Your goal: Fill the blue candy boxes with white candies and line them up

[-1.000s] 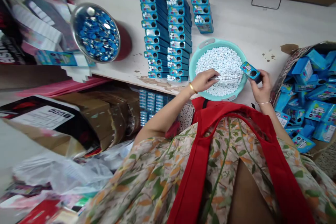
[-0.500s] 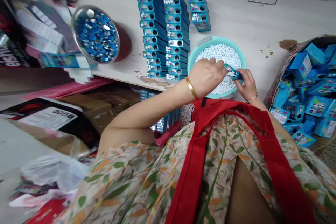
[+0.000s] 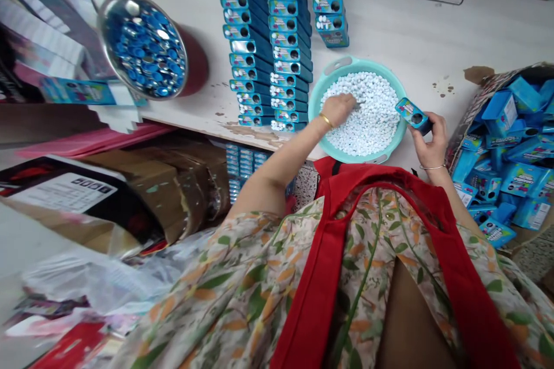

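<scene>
Your left hand (image 3: 338, 109) digs, fingers curled, into the small white pellets (image 3: 367, 115) in the round teal plastic basin (image 3: 335, 69) w/ your right hand (image 3: 430, 147) pinching a small blue cardboard box (image 3: 413, 115) beside its rim, so a loose scoop could scatter pellets onto the table (image 3: 411, 29).

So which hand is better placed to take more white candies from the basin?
The left hand: it rests on the white candies inside the teal basin. The right hand is at the rim, occupied holding a small blue box.
</scene>
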`<act>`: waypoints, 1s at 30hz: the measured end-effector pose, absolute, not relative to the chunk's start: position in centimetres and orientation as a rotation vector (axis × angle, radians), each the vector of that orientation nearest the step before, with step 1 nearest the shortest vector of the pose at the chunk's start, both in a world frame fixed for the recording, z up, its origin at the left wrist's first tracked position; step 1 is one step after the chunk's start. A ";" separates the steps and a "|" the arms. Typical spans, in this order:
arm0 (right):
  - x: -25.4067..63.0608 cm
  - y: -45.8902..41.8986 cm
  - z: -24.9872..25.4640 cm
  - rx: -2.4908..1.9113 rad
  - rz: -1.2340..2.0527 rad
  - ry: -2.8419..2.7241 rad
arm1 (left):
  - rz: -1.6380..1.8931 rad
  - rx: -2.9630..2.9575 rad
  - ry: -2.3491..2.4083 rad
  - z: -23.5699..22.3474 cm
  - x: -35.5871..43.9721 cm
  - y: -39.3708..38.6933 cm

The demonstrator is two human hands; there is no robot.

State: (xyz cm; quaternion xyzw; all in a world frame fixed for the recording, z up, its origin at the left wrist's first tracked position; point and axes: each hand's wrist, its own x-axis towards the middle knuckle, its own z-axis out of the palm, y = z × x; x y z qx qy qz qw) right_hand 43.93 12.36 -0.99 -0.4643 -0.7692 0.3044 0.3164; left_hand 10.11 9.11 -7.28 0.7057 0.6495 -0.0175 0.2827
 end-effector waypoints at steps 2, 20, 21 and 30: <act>44.5 12.5 -0.9 -1.257 0.794 -2.008 | 0.022 1.842 1.655 -8.4 13.0 8.8; 41.0 11.4 -1.3 -1.063 0.757 -2.188 | 0.340 2.090 1.485 8.7 9.1 5.8; 40.7 11.3 -1.5 -1.042 0.764 -2.199 | 0.282 2.117 1.512 9.8 9.7 6.1; 39.9 10.8 -2.4 -0.960 0.877 -2.193 | 0.111 2.227 1.651 15.4 14.7 6.4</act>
